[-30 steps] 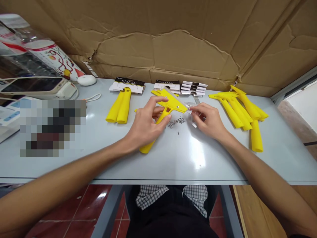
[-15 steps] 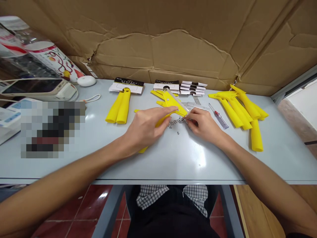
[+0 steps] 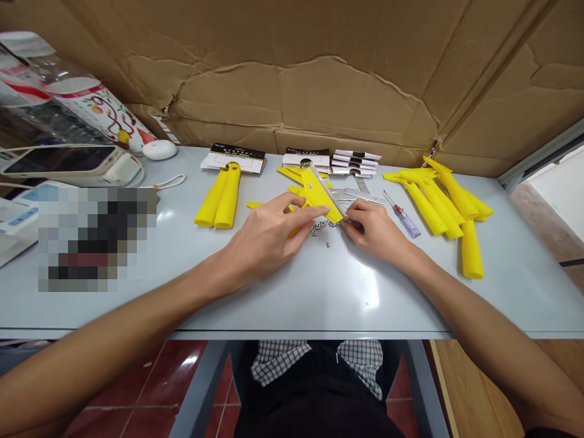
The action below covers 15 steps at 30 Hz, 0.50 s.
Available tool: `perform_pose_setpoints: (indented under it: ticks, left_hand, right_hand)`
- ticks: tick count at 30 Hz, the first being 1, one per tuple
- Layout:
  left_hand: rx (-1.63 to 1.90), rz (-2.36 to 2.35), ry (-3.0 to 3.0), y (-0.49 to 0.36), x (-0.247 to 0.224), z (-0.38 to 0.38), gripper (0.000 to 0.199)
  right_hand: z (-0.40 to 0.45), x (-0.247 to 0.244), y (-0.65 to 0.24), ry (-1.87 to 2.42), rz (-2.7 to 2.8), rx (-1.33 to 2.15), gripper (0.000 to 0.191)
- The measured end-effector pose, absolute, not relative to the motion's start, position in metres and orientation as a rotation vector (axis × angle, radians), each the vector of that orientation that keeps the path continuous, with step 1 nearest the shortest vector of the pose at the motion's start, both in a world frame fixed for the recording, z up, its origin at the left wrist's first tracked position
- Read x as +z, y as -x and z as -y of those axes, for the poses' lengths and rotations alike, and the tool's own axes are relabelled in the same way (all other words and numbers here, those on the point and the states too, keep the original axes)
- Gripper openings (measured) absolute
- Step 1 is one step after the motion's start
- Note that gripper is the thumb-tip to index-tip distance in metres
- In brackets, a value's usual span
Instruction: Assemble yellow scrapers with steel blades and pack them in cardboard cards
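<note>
My left hand [image 3: 269,234] is closed around the handle of a yellow plastic scraper [image 3: 318,191], its index finger stretched over the lower part of the flat head. One screw shows near the top of that head, and a clear strip runs along its edge. My right hand [image 3: 371,228] is pinched at the lower corner of the head; whatever lies between its fingertips is hidden. Just under the scraper sits a small pile of screws [image 3: 322,226], with one loose screw [image 3: 328,245] nearer me. Metal plates [image 3: 360,194] lie behind my right hand.
A screwdriver [image 3: 402,214] lies right of my right hand, then several yellow handles [image 3: 426,201]. Two yellow handles [image 3: 225,194] rest at left. Folded cards [image 3: 356,161] line the back before a cardboard wall [image 3: 342,91]. Bottles [image 3: 82,97] and a phone [image 3: 59,163] stand far left.
The scraper's head has tilted and turned slightly in my left hand. My left index finger has shifted down over its lower screw spot. My right hand has barely moved.
</note>
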<state>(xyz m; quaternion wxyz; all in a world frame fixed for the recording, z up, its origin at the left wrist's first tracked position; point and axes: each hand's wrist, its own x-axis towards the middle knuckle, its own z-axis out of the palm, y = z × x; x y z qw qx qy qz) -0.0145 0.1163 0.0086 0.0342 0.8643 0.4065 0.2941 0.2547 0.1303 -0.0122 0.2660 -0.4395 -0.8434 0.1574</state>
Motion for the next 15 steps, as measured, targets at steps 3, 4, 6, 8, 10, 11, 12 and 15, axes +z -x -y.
perform_pose_setpoints:
  ticks: [3, 4, 6, 8, 10, 11, 12, 15]
  left_hand:
    - [0.914, -1.234, -2.689, 0.0163, 0.0073, -0.1156, 0.041]
    - [0.91, -1.23, -2.703, 0.0169, 0.0066, -0.1158, 0.042]
    - [0.897, -1.236, -2.735, 0.018, 0.0052, -0.1162, 0.044]
    - [0.891, -1.245, -2.767, 0.0189, 0.0042, -0.1163, 0.043]
    - [0.88, -1.257, -2.803, 0.0197, 0.0041, -0.1159, 0.04]
    - [0.874, -1.263, -2.817, 0.0198, 0.0045, -0.1157, 0.039]
    - [0.874, -1.263, -2.821, 0.0197, 0.0053, -0.1155, 0.038]
    - [0.978, -1.209, -2.7, 0.0167, 0.01, -0.1148, 0.033]
  right_hand:
    - [-0.1306, -0.0124, -0.2546, 1.189, 2.279, 0.426, 0.021]
    - [-0.1307, -0.0126, -0.2542, 1.187, 2.281, 0.427, 0.02]
    - [-0.1307, -0.0132, -0.2528, 1.191, 2.283, 0.427, 0.018]
    - [-0.1305, -0.0141, -0.2506, 1.216, 2.278, 0.412, 0.02]
    - [-0.1302, -0.0151, -0.248, 1.263, 2.268, 0.387, 0.023]
    - [-0.1301, -0.0154, -0.2468, 1.289, 2.268, 0.374, 0.025]
    - [-0.1299, -0.0156, -0.246, 1.31, 2.273, 0.362, 0.027]
    - [-0.1291, -0.0147, -0.245, 1.326, 2.301, 0.348, 0.03]
